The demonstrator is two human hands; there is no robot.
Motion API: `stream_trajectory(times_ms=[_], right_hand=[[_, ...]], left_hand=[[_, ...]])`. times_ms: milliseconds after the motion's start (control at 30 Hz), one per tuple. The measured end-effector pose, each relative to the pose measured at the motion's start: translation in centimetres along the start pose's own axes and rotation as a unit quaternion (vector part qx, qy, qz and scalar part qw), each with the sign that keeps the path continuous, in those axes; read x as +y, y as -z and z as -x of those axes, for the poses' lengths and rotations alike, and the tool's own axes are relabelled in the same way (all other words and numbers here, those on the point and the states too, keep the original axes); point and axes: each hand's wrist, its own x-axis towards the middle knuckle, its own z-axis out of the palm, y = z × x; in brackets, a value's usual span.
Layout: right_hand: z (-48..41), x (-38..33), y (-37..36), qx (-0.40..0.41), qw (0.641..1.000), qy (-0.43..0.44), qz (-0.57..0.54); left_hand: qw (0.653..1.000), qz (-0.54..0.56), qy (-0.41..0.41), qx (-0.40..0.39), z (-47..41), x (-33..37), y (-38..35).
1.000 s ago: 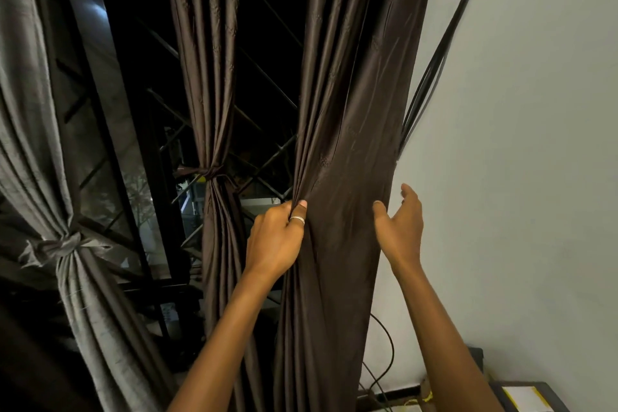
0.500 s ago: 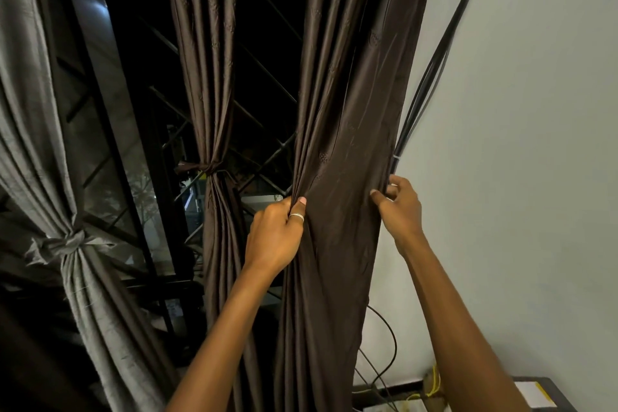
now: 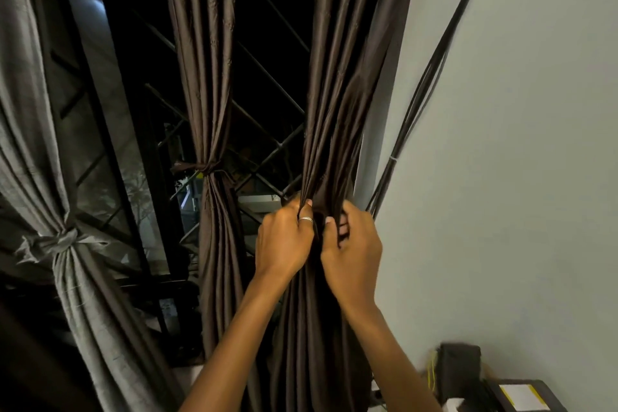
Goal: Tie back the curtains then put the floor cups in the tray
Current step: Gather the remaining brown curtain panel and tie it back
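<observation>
Two hands, touching side by side, bunch one dark brown curtain (image 3: 334, 94) at mid-height. The left hand (image 3: 284, 241), wearing a ring, and the right hand (image 3: 351, 254) both have fingers curled tight into its folds. It hangs beside a pale wall (image 3: 518, 144), covering part of the window grille (image 3: 267, 150). Black cables (image 3: 431, 77) climb the wall just beside it. Leftward, a second brown curtain (image 3: 207, 77) and a grey curtain (image 3: 30, 144) hang knotted.

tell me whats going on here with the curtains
A person is bunching the right-hand brown curtain, the left hand and right hand both gripping its gathered folds at mid-height beside the wall. It is not yet tied. The middle brown curtain and the grey curtain on the left are already tied back.
</observation>
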Motion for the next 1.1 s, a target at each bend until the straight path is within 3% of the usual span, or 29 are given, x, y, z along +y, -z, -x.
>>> stream_trajectory(times_ms=[233,367,467,667,733,800,900,1000,1100], right_hand=[[0.0,0.4,-1.6,-0.056,0.997,-0.004,-0.052],[-0.2,1.3,-1.7,-0.059,0.997,-0.026,-0.041],[-0.7,1.8,-1.5,-0.031,0.998,-0.048,-0.032],[-1.5,3.3,0.2,0.101,0.991,-0.083,0.005],[-1.4,3.4,0.6,0.116,0.991,-0.058,0.016],[-1.3,3.6,1.1,0.090,0.993,0.017,0.075],[-2.6,3.4,2.1,-0.017,0.986,0.074,0.148],[-5.0,2.7,2.9,-0.081,0.992,0.075,0.069],[-7.7,1.4,3.2,-0.081,0.995,0.059,-0.026]], left_hand=[[0.999,0.040,-0.015,-0.028,0.1,-0.4,0.4],[1.000,0.003,-0.027,-0.013,0.1,-0.4,0.6],[0.999,-0.025,-0.026,0.007,0.2,-0.4,0.9],[0.999,-0.044,-0.013,0.028,0.1,-0.2,1.9],[0.998,-0.052,-0.012,0.033,0.0,0.0,1.9],[0.998,-0.059,-0.010,0.031,-0.1,0.0,1.9],[0.998,-0.063,-0.010,0.026,-0.2,0.2,1.7],[0.998,-0.060,-0.015,0.023,-0.2,0.1,1.6],[0.998,-0.053,-0.015,0.019,-0.3,-0.1,1.4]])
